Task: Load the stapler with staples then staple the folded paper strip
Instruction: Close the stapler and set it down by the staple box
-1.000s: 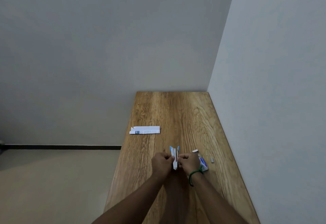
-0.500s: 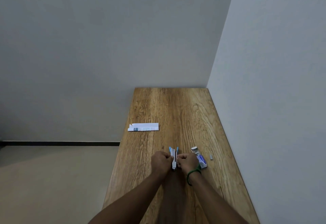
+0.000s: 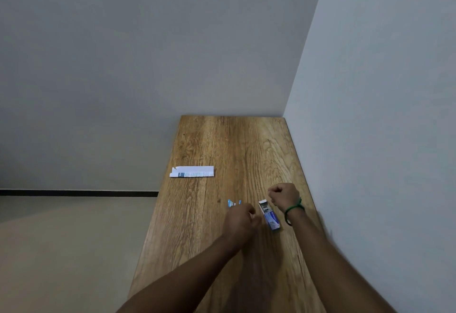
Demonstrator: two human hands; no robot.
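My left hand (image 3: 243,219) grips the small blue-and-white stapler (image 3: 233,203); only its two spread blue ends show past the fingers. My right hand (image 3: 283,195) is off the stapler, with fingers curled, just beyond the open end of the blue staple box (image 3: 270,216), which lies on the table between both hands. I see nothing in the right hand; a green band circles its wrist. The folded paper strip (image 3: 192,172) lies flat near the table's left edge, well beyond my left hand.
The narrow wooden table (image 3: 234,145) runs away from me, with a wall (image 3: 370,140) tight along its right side and another wall at its far end. The left edge drops to a beige floor (image 3: 61,251).
Both hands held the stapler together earlier. My right hand has let go and moved right and forward, past the staple box. The left hand keeps the stapler. The camera has tilted.
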